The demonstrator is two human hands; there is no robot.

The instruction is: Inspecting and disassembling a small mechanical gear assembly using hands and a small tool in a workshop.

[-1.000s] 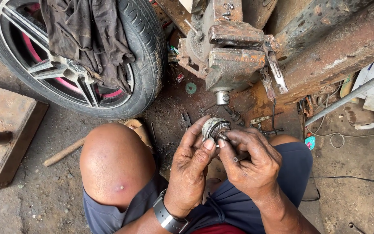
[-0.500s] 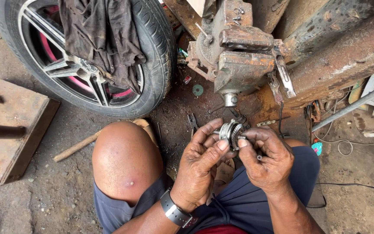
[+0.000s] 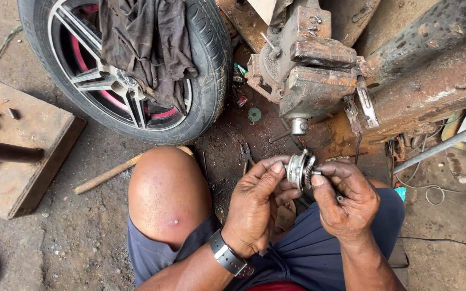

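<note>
Below the vise [image 3: 311, 86], the left hand [image 3: 257, 207] and right hand [image 3: 346, 202] both clamp a toothed metal part [image 3: 301, 169].

Silvery toothed gear [image 3: 301, 170], rust-brown vise [image 3: 311, 81], black tyre [image 3: 211, 70], navy shorts [image 3: 319, 253].
</note>
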